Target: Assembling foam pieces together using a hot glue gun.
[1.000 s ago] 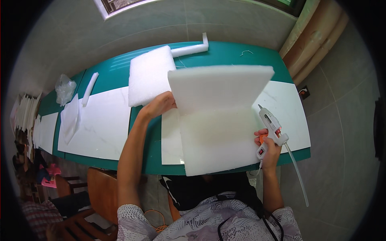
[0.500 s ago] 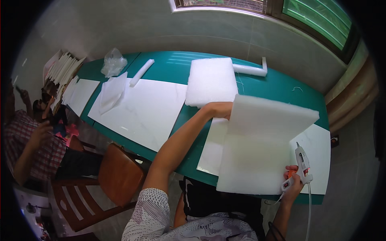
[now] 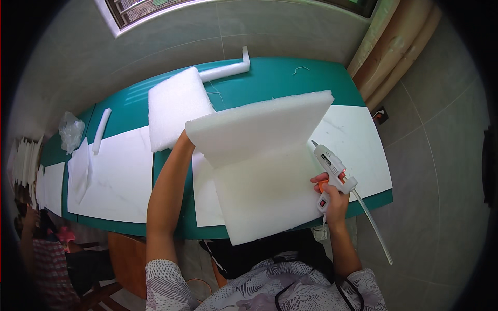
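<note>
Two white foam panels form an L in front of me: an upright panel (image 3: pixel 254 127) rises from the far side of a flat panel (image 3: pixel 270 194). My left hand (image 3: pixel 184 141) reaches behind the upright panel's left edge, its fingers hidden by the foam. In my right hand (image 3: pixel 335 202) is a white hot glue gun (image 3: pixel 330 161) with an orange trigger. A clear glue stick (image 3: pixel 374 228) sticks out of its rear. The nozzle points up and away, beside the right end of the panels' corner.
A thick white foam block (image 3: pixel 179 103) and an angled foam strip (image 3: pixel 225 71) lie on the green table (image 3: pixel 280 72). White marbled boards (image 3: pixel 358 150) rest under the work and to the left. Farther left are a foam stick (image 3: pixel 101 130), a clear plastic bag (image 3: pixel 71 132) and another person.
The view has swung right, so the table things appear farther left. The foam panels look turned, with their right end higher. My right hand still holds the glue gun.
</note>
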Demonstrator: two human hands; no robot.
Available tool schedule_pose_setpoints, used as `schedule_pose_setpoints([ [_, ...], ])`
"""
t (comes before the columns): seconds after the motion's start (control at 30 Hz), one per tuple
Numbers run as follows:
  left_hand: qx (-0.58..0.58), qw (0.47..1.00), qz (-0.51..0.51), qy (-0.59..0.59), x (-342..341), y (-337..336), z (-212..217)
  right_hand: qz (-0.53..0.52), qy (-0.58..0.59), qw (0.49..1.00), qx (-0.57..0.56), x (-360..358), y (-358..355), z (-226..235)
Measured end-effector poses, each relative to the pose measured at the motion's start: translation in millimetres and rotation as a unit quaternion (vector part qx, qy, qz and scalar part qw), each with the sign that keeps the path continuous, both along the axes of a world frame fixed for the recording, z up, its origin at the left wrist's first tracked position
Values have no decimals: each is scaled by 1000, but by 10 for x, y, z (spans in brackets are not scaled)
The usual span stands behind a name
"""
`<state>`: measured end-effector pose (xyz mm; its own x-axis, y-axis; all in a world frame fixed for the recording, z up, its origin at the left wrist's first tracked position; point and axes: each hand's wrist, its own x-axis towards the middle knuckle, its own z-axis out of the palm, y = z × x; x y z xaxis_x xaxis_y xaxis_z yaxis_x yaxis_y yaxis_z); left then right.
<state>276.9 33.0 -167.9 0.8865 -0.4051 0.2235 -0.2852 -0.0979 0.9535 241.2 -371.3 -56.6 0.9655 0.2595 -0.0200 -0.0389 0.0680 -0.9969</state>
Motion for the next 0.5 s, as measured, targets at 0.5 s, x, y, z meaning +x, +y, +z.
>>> schedule_pose_setpoints([
  [0.5, -82, 992, 93, -13, -236, -290, 403, 32, -1, 999, -1, -39, 16, 66],
])
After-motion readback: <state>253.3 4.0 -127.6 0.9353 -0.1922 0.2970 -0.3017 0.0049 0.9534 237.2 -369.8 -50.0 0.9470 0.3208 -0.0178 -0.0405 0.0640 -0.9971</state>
